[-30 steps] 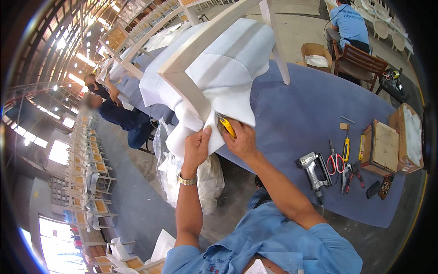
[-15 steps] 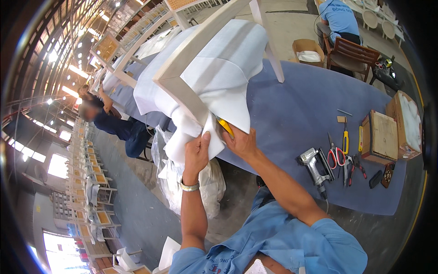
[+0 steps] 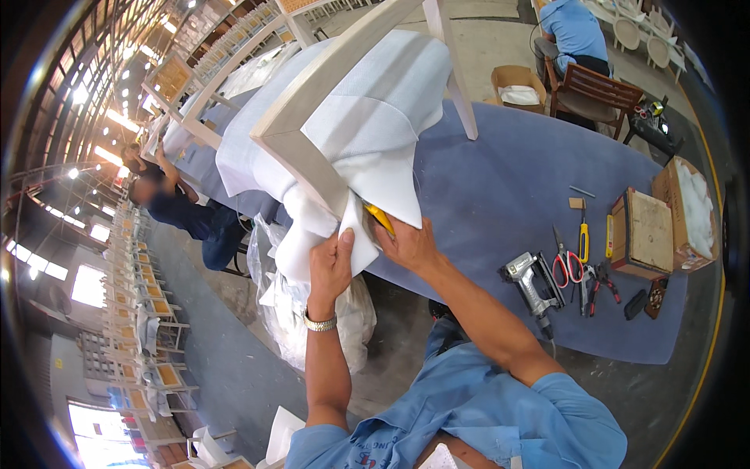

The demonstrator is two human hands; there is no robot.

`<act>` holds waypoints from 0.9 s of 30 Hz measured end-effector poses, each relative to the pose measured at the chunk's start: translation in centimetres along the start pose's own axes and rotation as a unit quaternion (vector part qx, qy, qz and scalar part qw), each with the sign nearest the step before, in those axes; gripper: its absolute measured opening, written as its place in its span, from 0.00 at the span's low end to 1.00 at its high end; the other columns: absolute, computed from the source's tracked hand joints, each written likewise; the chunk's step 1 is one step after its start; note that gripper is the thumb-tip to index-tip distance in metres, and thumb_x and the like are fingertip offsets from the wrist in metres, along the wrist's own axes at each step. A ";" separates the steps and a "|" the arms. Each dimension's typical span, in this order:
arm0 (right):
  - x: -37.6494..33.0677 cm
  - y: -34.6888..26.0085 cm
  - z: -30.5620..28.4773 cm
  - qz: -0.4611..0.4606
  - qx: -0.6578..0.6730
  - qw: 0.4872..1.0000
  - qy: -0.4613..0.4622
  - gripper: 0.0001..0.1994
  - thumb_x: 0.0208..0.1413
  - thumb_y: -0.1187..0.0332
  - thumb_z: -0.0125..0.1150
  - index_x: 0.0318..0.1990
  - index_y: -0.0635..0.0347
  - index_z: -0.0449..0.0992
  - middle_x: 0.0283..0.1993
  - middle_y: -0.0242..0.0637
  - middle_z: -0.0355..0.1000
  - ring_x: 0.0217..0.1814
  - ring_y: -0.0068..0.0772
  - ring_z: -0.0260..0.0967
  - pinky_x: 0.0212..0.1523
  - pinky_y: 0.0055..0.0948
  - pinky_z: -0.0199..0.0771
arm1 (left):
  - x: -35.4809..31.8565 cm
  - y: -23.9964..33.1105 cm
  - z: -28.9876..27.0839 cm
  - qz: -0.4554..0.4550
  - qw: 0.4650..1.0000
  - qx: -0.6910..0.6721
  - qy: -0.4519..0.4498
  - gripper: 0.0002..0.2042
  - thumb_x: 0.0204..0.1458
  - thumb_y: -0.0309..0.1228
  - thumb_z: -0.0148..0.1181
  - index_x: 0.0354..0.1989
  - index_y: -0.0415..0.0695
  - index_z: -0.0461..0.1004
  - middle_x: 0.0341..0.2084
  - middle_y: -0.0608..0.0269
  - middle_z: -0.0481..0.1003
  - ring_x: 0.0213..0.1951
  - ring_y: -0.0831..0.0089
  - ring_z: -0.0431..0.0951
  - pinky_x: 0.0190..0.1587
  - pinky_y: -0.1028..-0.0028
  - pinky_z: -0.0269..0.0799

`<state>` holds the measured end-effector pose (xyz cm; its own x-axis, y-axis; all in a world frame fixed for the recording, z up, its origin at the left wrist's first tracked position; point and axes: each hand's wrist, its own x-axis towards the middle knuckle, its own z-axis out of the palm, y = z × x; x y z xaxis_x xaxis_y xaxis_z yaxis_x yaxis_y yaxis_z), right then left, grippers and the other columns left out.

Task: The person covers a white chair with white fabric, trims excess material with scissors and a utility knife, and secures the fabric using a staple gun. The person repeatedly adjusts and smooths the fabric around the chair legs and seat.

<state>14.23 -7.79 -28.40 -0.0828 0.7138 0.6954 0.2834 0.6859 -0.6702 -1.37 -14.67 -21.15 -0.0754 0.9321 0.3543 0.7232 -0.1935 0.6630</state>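
A pale wooden chair frame (image 3: 316,168) stands on the blue-covered table, with white padding sheet (image 3: 383,184) draped around its leg and seat. My left hand (image 3: 332,264) pinches a loose flap of the padding between thumb and fingers, just below the frame's corner. In my right hand (image 3: 412,244) is a yellow utility knife (image 3: 380,219), its front end against the padding beside the wooden leg. The blade itself is hidden by the padding.
Right on the table (image 3: 500,180) lie a staple gun (image 3: 533,288), red-handled scissors (image 3: 567,267), a yellow screwdriver (image 3: 583,238), pliers (image 3: 603,289) and a wooden box (image 3: 642,234). A clear plastic bag (image 3: 344,324) hangs below the table edge. Co-workers sit far left (image 3: 183,215) and far right (image 3: 574,31).
The whole view has shifted slightly, so the scene sits a little further left. Both hands keep their grips, and the knife stays at nearly the same spot by the leg.
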 end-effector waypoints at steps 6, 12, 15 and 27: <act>0.1 0.4 -0.3 0.008 -0.024 0.999 -0.025 0.16 0.50 0.67 0.65 0.48 0.60 0.78 0.38 0.46 0.78 0.36 0.51 0.77 0.36 0.44 0.78 | -0.3 -0.5 0.6 0.000 0.999 -0.038 0.001 0.20 0.67 0.42 0.51 0.40 0.35 0.79 0.16 0.57 0.71 0.20 0.75 0.70 0.26 0.69 0.67; -0.2 2.3 -0.5 -0.025 -0.037 0.998 -0.043 0.15 0.50 0.69 0.65 0.46 0.62 0.78 0.38 0.49 0.76 0.35 0.53 0.76 0.34 0.44 0.77 | -0.3 -1.4 1.9 0.017 0.999 -0.036 0.027 0.18 0.66 0.41 0.53 0.39 0.37 0.79 0.17 0.52 0.73 0.18 0.63 0.74 0.25 0.66 0.68; -0.8 2.5 -1.7 -0.023 -0.004 0.998 -0.061 0.15 0.50 0.71 0.64 0.46 0.62 0.77 0.38 0.49 0.75 0.35 0.55 0.75 0.34 0.44 0.76 | -0.9 -2.0 3.6 0.010 0.997 -0.042 0.060 0.17 0.65 0.40 0.54 0.38 0.38 0.79 0.17 0.52 0.73 0.18 0.61 0.73 0.25 0.66 0.68; -18.5 20.5 -22.1 0.211 -0.311 0.918 -0.126 0.16 0.53 0.65 0.67 0.45 0.67 0.76 0.38 0.51 0.75 0.40 0.53 0.74 0.43 0.41 0.73 | -28.7 -21.8 19.6 -0.283 0.937 0.139 -0.149 0.26 0.62 0.53 0.49 0.46 0.40 0.77 0.41 0.39 0.76 0.42 0.44 0.78 0.46 0.51 0.73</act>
<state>42.69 -10.06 -49.27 -0.0368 0.9610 0.2741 0.8247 0.1841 -0.5347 -1.50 -31.16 -58.72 -0.3361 0.9137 -0.2286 0.7792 0.4061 0.4774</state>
